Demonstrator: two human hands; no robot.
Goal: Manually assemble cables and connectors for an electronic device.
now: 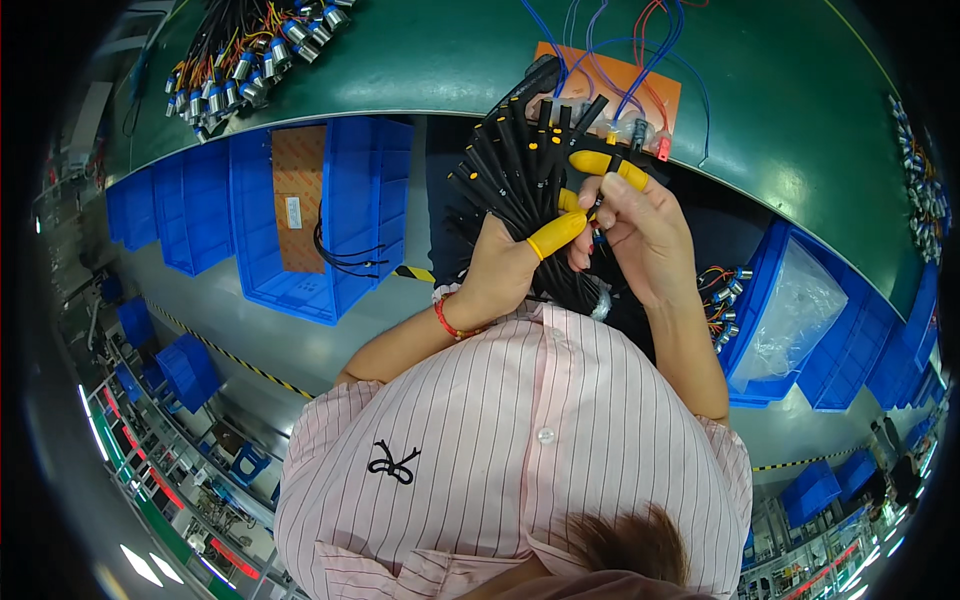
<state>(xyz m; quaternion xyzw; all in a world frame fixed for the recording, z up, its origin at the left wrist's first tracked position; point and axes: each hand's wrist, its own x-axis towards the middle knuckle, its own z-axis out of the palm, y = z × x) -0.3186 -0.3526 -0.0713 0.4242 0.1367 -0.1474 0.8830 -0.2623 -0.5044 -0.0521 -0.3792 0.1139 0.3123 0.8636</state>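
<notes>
The left hand [502, 262], a red cord bracelet [447, 320] at its wrist, and the right hand [648, 228] meet at about 1 o'clock from the middle of the view. Both wear smooth yellow finger covers [556, 236]. The fingers of both hands are drawn narrow around a slim black cable end [598, 207], pinched where the fingertips come together; it is too small to tell which hand grips it more firmly.

Just to the 10 o'clock side of that pinch fans a thick bundle of black cables [490, 165] with tubular black ends, several bearing small orange marks. The bundle runs down toward 5 o'clock, passing behind the left hand to end near the pink striped shirt [450, 440].

At 1 o'clock, beyond the hands, a flat orange board [655, 97] lies on the green tabletop [430, 60], with thin blue and red wires [645, 45] above it and a small red clip [663, 149] at its near edge. At 11 o'clock on the tabletop sits a cluster of silver connectors with blue rings [245, 75]. A blue plastic bin [365, 215] holding brown cardboard [298, 170] stands at 10 o'clock, and another blue bin [745, 350] with a clear plastic bag [800, 310] at 3 o'clock.
</notes>
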